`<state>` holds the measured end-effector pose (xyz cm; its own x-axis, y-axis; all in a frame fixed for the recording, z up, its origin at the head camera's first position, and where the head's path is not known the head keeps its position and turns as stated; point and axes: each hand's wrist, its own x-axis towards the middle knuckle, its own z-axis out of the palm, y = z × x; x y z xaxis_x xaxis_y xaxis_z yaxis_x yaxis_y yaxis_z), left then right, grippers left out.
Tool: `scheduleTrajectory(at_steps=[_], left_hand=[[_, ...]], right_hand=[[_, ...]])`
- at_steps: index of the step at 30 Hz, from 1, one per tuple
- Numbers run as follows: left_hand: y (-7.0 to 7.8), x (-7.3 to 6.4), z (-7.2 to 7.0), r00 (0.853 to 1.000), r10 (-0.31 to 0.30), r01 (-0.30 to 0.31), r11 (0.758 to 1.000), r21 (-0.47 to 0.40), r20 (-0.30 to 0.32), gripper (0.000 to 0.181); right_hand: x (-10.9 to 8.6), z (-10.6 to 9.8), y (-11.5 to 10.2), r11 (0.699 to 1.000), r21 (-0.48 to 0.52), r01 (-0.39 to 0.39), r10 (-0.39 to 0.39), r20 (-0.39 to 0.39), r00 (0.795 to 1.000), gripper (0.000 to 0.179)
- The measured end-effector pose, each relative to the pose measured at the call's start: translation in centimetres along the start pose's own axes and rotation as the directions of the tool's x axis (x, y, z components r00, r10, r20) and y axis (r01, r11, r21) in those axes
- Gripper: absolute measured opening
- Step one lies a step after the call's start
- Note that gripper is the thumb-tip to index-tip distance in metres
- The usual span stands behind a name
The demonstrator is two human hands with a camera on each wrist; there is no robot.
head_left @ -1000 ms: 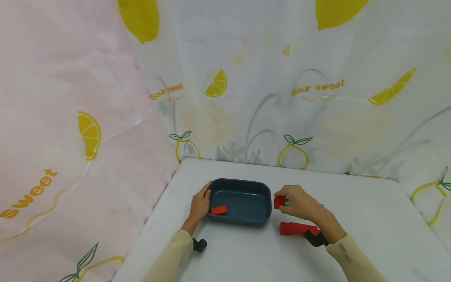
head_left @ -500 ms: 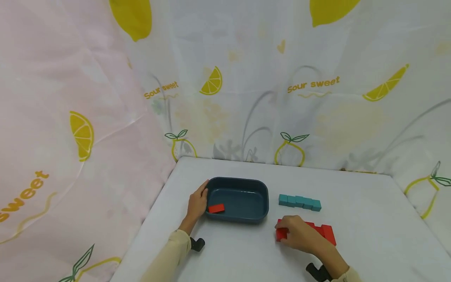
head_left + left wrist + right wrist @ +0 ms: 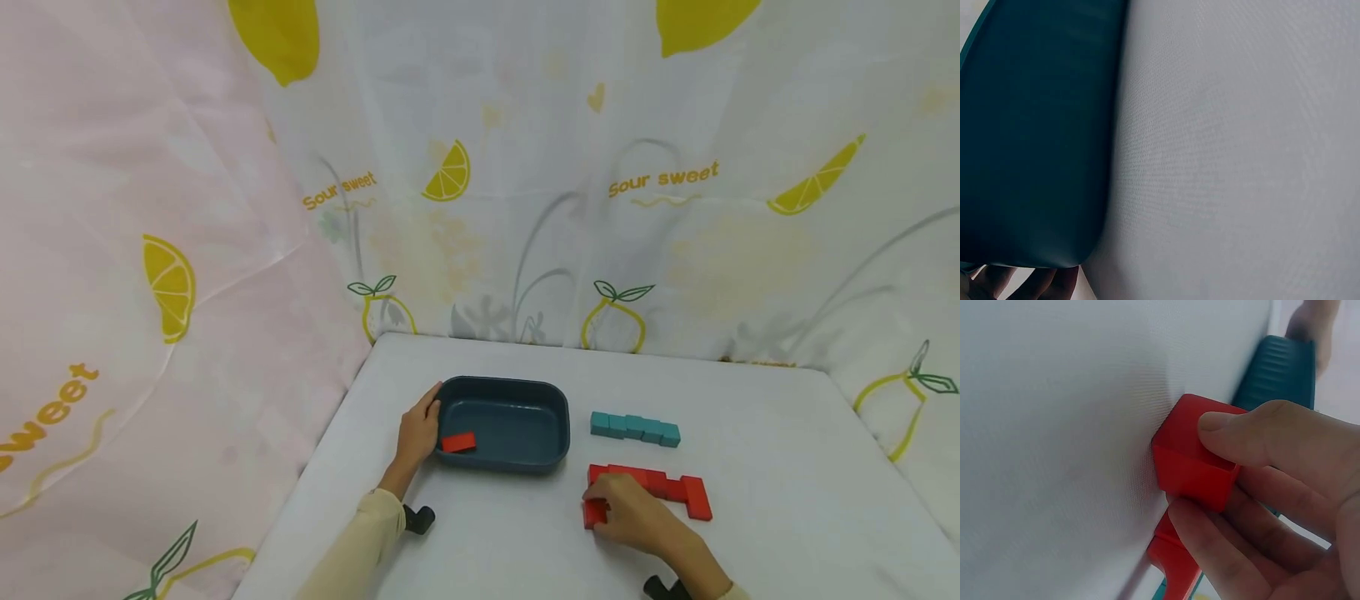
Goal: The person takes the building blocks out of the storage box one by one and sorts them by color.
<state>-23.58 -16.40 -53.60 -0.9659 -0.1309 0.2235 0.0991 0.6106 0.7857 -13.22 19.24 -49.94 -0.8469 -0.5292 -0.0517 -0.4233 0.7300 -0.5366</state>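
My left hand rests its fingers along the left end of a dark blue-green tray; in the left wrist view only parts of the fingers show, against the tray's end. One red block lies inside, at the near left corner. To the right, my right hand pinches a red block between thumb and fingers, low at the table's surface. It is just in front of the left end of a row of several red blocks. The hand hides part of that row.
Behind the red blocks, several teal blocks stand in a row, right of the tray. All of it is on a white-covered table. A lemon-printed cloth hangs behind the table and on its left side.
My right hand has carried the red block from beside the tray toward me, to the front left of the red row, uncovering the teal row. My left hand has stayed at the tray.
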Motion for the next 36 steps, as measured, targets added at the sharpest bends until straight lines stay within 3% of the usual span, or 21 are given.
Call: scheduleTrajectory(at_steps=[18,25,28,31,34,36], left_hand=[[-0.1,0.0,-0.2,1.000,0.001,-0.001,1.000,-0.023,0.003,0.040],[0.0,0.1,-0.2,1.000,0.006,-0.006,1.000,-0.020,0.001,0.040],[0.1,0.1,-0.3,1.000,0.003,-0.003,1.000,-0.020,-0.002,0.040],[0.0,0.1,-0.3,1.000,0.000,0.000,1.000,-0.013,-0.003,0.040],[-0.1,0.0,-0.2,1.000,0.004,-0.004,1.000,-0.006,-0.002,0.040],[-0.2,0.0,0.0,1.000,0.007,-0.007,1.000,-0.003,0.001,0.040]], right_hand=[[-0.5,0.0,-0.1,0.999,0.013,-0.029,0.029,0.007,1.000,0.034],[0.1,-1.8,-1.1,1.000,0.009,-0.023,0.022,0.025,0.999,0.044],[1.1,-3.2,-2.1,0.999,0.019,0.028,-0.027,-0.012,1.000,0.039],[2.5,-4.5,-3.5,0.994,-0.035,0.108,-0.110,-0.060,0.992,0.035],[4.7,-5.1,-5.1,0.968,-0.126,0.215,-0.228,-0.099,0.969,0.033],[6.3,-5.1,-6.0,0.941,-0.165,0.297,-0.316,-0.108,0.943,0.030]])
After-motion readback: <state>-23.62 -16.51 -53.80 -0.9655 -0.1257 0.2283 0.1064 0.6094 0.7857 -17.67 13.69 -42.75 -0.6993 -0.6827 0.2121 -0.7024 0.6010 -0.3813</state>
